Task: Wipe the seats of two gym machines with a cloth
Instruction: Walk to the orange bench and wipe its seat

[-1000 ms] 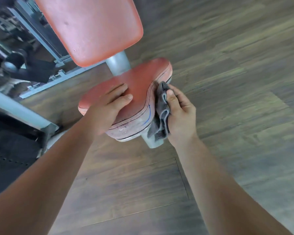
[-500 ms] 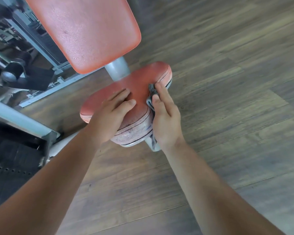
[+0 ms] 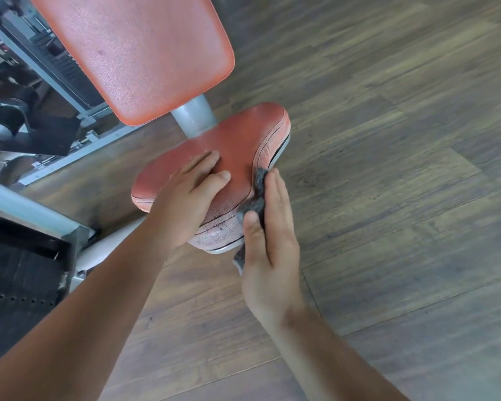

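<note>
Right hand (image 3: 268,241) grips cloth (image 3: 257,195) against seat (image 3: 237,146) right edge; left hand (image 3: 185,198), flat and empty, steadies; press firmly along the seam.

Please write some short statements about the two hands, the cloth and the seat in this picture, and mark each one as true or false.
1. The right hand presses a grey cloth against the side edge of the red seat. True.
2. The left hand holds the cloth. False: it rests flat on the seat top, with no cloth.
3. The cloth lies on the wooden floor. False: it is held against the seat.
4. A red backrest pad is above the seat. True.
</note>
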Available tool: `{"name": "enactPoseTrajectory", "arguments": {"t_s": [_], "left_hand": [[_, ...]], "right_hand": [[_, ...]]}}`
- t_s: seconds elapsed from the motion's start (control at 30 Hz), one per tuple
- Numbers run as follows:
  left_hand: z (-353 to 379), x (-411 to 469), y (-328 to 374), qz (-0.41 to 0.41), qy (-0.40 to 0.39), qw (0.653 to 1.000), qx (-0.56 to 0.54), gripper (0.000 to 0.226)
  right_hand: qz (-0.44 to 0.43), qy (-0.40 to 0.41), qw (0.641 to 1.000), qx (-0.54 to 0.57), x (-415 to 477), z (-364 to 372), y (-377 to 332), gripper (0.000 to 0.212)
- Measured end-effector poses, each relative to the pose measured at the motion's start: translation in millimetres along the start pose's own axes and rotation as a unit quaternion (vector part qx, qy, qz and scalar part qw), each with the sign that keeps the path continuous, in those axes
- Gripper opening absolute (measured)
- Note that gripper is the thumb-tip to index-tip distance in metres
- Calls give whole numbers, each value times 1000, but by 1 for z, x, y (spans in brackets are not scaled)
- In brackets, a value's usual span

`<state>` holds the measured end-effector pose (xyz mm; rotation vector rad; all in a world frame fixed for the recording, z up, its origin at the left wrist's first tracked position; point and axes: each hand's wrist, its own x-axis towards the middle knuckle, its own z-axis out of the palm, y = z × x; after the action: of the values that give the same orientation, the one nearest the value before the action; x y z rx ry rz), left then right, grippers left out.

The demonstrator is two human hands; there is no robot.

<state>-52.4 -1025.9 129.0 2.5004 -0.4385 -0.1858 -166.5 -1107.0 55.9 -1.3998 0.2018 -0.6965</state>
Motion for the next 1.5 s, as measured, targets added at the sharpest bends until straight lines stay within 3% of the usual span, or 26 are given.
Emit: {"name": "enactPoseTrajectory", "arguments": {"t_s": [0.07, 0.17, 0.3, 0.4, 0.53, 0.6, 0.77, 0.9, 1.0, 1.1, 1.23, 1.33, 1.5], "left_hand": [[0, 0, 1, 1, -1, 1000, 0, 74], [0, 0, 3, -3, 2, 1000, -2, 72], [0, -1, 2, -5, 8, 1000, 5, 51], [1, -2, 2, -5, 9, 1000, 7, 50], [1, 1, 1, -10, 7, 1000, 3, 51], [1, 0, 0, -9, 10, 1000, 0, 51], [2, 0, 2, -13, 7, 1000, 2, 51], [1, 0, 2, -12, 11, 1000, 2, 50], [1, -1, 5, -16, 13, 1000, 2, 50], [1, 0, 5, -14, 10, 1000, 6, 50], [2, 1, 3, -20, 17, 1000, -13, 49], [2, 1, 0, -18, 14, 999, -25, 55], [2, 1, 1, -16, 18, 999, -28, 62]], "right_hand": [[-33, -8, 999, -38, 14, -6, 11, 52], [23, 13, 999, 19, 56, -6, 15, 47], [-2, 11, 1000, -16, 7, 2, 10, 51], [-53, -7, 996, -67, -7, -2, 14, 54], [21, 41, 998, 34, 50, 0, 16, 48], [39, 47, 997, 49, 32, 5, 9, 47], [-68, 2, 996, -61, 0, 0, 15, 51], [33, 18, 999, 28, 61, -5, 20, 48], [44, 22, 996, 70, 29, -3, 7, 49], [6, 11, 999, 48, 4, -3, 4, 50], [66, -11, 996, 56, 76, -10, 31, 50], [60, -40, 997, -20, 130, -19, 47, 54], [93, -2, 996, -11, 135, -9, 36, 59]]}}
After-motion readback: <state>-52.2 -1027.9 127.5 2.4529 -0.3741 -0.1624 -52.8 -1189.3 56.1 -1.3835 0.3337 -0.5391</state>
